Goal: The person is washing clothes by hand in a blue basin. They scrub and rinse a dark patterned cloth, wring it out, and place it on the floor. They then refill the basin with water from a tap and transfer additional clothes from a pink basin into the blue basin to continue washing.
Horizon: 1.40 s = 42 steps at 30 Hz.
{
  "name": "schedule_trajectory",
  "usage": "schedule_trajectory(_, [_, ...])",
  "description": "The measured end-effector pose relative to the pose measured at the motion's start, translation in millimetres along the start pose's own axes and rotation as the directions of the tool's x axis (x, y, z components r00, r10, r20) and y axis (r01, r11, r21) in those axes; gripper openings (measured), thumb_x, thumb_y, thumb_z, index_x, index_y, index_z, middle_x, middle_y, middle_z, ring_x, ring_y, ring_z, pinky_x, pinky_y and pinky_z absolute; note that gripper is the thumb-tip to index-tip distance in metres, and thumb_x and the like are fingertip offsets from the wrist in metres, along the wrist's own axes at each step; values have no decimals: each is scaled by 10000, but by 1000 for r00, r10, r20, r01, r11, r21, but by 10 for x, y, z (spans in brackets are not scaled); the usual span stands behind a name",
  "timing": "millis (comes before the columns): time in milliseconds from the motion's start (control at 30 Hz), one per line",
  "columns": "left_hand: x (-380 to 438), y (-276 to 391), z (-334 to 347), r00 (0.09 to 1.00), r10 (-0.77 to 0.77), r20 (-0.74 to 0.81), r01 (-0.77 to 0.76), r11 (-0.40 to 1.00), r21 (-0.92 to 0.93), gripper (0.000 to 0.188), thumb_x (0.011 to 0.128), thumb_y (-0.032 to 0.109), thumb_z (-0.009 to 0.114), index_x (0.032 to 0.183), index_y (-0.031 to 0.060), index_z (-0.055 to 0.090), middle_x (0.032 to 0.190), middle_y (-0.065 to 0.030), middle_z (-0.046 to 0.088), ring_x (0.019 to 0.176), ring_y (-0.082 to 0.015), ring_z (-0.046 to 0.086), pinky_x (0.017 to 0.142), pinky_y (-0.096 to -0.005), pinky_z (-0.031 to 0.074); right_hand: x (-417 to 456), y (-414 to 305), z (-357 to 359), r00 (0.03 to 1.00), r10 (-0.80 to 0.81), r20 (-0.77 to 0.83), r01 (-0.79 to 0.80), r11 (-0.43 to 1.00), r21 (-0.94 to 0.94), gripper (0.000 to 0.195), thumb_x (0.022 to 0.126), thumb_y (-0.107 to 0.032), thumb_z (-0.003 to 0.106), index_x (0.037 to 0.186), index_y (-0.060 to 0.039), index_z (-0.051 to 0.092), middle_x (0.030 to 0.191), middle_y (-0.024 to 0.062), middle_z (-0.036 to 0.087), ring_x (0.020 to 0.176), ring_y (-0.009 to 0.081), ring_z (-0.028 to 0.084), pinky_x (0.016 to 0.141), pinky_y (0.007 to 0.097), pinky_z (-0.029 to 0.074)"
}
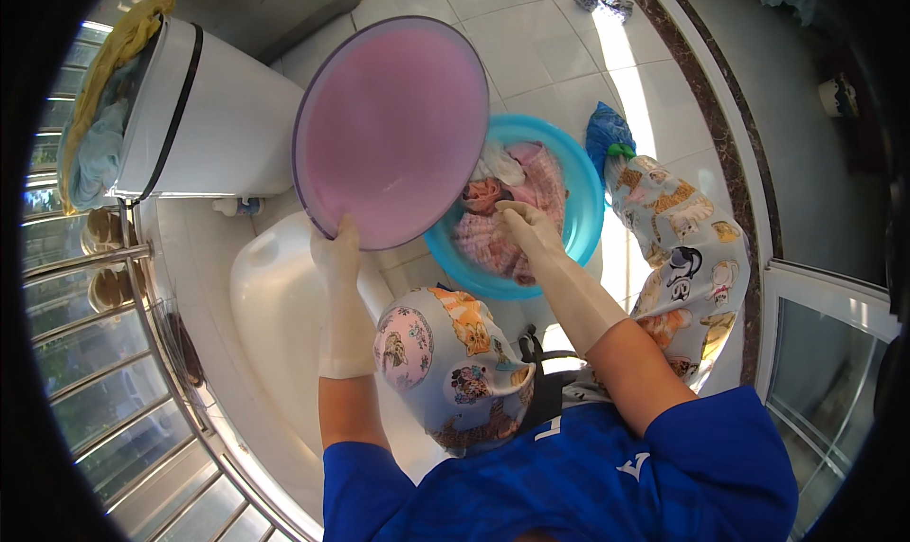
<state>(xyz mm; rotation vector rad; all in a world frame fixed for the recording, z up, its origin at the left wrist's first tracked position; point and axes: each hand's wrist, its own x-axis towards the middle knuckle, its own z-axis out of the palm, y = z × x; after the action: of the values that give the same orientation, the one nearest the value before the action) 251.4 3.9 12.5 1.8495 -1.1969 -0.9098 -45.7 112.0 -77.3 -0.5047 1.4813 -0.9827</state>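
Note:
My left hand (pixel 335 252), in a pale rubber glove, grips the lower rim of a large pink plastic basin (pixel 391 130). The basin is held up and tilted, and its inside shows nothing in it. My right hand (pixel 527 229), gloved the same way, is over a turquoise plastic basin (pixel 587 208) on the floor. Its fingers are bent close together by the clothes, and whether they pinch any cloth I cannot tell. In that basin lie a pink checked garment (pixel 544 179), a white cloth (pixel 500 164) and a salmon-coloured cloth (pixel 483 195).
A white bathtub-like basin (pixel 277 286) is at left, below a white hamper (pixel 213 115) draped with yellow cloth (pixel 117 51). A small bottle (pixel 239 206) lies near its base. Metal railings (pixel 92 261) line the far left. A glazed door (pixel 817 350) stands at right.

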Motion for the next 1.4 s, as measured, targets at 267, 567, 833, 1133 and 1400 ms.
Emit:
schedule_trajectory(267, [241, -90, -20, 987, 53, -153, -72, 990, -125, 652, 959, 87, 739, 1553, -46, 506, 1476, -175, 637, 1324, -282, 632, 1098, -380, 498, 1055, -88, 477, 980, 190, 63, -194, 821, 537, 441, 1106, -284, 556, 1467, -34, 596, 1434, 131, 673, 1273, 234, 660, 1099, 365, 539])
schedule_trajectory(567, [318, -221, 56, 935, -71, -348, -52, 941, -333, 494, 1013, 171, 740, 1417, -63, 578, 1359, -144, 667, 1186, -222, 664, 1009, -344, 541, 1887, 836, 69, 958, 267, -103, -109, 674, 730, 412, 1081, -237, 628, 1461, -80, 591, 1419, 151, 654, 1332, 299, 613, 1110, 417, 521])
schedule_trajectory(833, [175, 109, 183, 940, 108, -324, -177, 966, -191, 285, 1017, 85, 694, 1263, -59, 677, 1197, -104, 719, 1054, -174, 670, 939, -317, 534, 1103, 168, 72, 970, 117, -214, -159, 969, -187, 469, 1050, -226, 691, 1461, -36, 568, 1479, 145, 639, 1355, 307, 620, 1136, 460, 531])
schedule_trajectory(1133, [125, 750, 502, 953, 242, -181, -293, 884, -363, 341, 960, -19, 642, 1296, -80, 655, 1130, -84, 705, 978, -146, 651, 946, -263, 503, 53, -442, 988, 693, -667, 274, 719, 610, -334, 306, 1106, -252, 578, 1312, -80, 724, 1411, 155, 680, 1362, 364, 594, 1222, 510, 400])
schedule_trajectory(1400, [-110, 913, 658, 946, 322, -20, -290, 819, -494, 562, 950, -138, 585, 1508, -72, 557, 1459, -154, 613, 1274, -210, 621, 1123, -324, 460, 29, -299, 720, 618, -743, 255, 725, 413, -552, 361, 1110, -279, 513, 1314, -86, 739, 1413, 166, 680, 1398, 435, 548, 1235, 590, 325])
